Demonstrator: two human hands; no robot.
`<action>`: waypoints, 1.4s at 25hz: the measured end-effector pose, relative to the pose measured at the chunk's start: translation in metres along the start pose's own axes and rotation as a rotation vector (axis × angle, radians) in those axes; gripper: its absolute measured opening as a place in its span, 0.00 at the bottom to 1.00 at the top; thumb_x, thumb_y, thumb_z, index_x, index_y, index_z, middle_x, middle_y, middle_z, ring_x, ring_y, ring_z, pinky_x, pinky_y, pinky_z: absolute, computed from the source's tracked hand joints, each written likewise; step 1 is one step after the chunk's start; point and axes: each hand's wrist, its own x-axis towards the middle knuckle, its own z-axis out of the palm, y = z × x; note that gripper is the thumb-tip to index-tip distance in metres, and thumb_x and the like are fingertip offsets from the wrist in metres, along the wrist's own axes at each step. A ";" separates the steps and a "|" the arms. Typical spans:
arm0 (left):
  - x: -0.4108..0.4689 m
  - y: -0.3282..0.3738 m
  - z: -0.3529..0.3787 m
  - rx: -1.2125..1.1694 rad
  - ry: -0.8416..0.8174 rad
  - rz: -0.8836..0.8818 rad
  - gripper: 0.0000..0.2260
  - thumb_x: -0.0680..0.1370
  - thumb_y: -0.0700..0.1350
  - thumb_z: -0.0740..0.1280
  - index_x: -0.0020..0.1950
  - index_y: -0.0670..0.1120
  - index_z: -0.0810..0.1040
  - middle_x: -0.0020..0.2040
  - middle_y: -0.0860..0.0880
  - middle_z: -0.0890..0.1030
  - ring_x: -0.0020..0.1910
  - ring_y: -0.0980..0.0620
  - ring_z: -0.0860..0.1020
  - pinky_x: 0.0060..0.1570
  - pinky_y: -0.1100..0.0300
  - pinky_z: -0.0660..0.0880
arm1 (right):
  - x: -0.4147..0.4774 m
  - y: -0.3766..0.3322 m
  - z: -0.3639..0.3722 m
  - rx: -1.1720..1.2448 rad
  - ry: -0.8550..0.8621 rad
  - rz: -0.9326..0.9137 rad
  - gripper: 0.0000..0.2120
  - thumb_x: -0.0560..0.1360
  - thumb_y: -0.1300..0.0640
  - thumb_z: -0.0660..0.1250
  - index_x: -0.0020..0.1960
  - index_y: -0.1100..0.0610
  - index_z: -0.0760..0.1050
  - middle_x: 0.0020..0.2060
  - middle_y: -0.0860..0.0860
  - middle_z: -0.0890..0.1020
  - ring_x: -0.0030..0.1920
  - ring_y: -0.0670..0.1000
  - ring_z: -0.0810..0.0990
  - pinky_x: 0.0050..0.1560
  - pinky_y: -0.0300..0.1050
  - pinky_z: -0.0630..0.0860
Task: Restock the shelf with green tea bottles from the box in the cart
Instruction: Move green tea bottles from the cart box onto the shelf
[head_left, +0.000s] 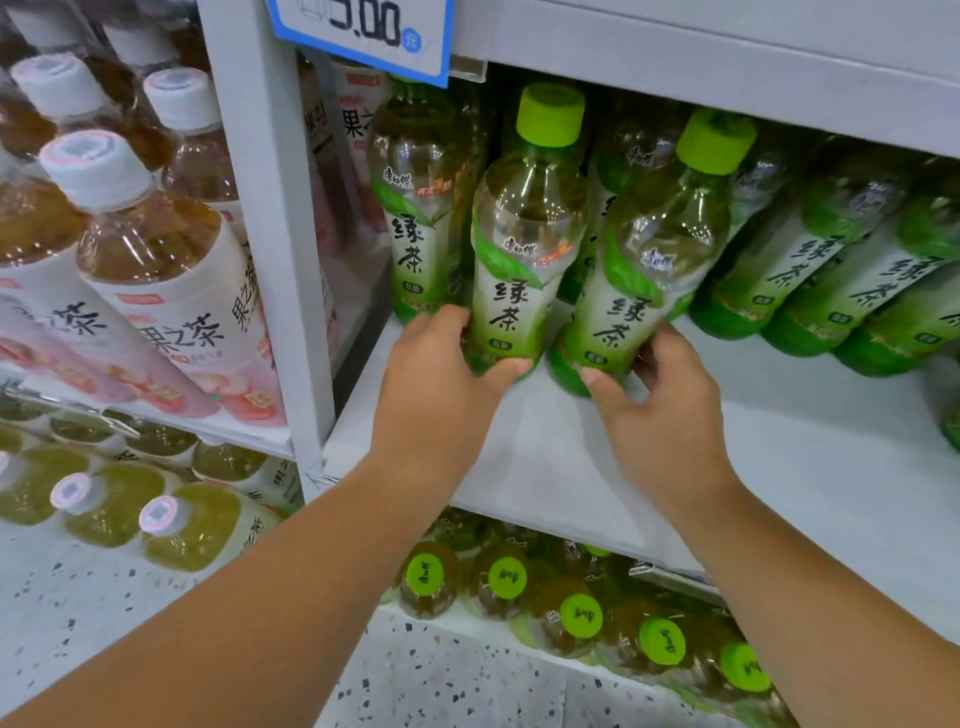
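While my left hand (447, 364) and right hand (660, 384) each grip a green tea bottle (511, 280), I should seat both upright on the shelf (727, 447).

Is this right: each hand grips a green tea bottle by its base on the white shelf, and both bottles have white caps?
Not quite. The head view shows lime-green caps on the clear plastic green tea bottles held by the left hand and the right hand: left bottle, right bottle. The rest holds.
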 end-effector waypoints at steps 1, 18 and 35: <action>0.002 0.002 0.002 0.036 0.026 -0.002 0.18 0.70 0.57 0.78 0.54 0.49 0.80 0.50 0.51 0.78 0.46 0.54 0.75 0.44 0.63 0.70 | 0.006 0.001 0.003 0.017 0.007 0.000 0.24 0.72 0.58 0.76 0.66 0.52 0.74 0.57 0.48 0.81 0.59 0.42 0.80 0.60 0.37 0.75; 0.005 -0.005 0.020 -0.171 0.107 -0.222 0.08 0.73 0.51 0.78 0.49 0.50 0.85 0.41 0.52 0.83 0.42 0.52 0.81 0.48 0.54 0.80 | 0.017 0.011 0.011 0.184 -0.027 0.072 0.20 0.77 0.61 0.71 0.68 0.58 0.74 0.60 0.52 0.81 0.61 0.48 0.80 0.66 0.51 0.75; 0.009 -0.010 0.028 0.009 0.149 -0.127 0.14 0.74 0.54 0.75 0.53 0.45 0.85 0.45 0.50 0.81 0.37 0.62 0.74 0.36 0.78 0.65 | 0.018 0.008 0.014 0.201 -0.048 0.065 0.24 0.79 0.59 0.69 0.73 0.55 0.70 0.64 0.45 0.80 0.63 0.41 0.78 0.68 0.47 0.74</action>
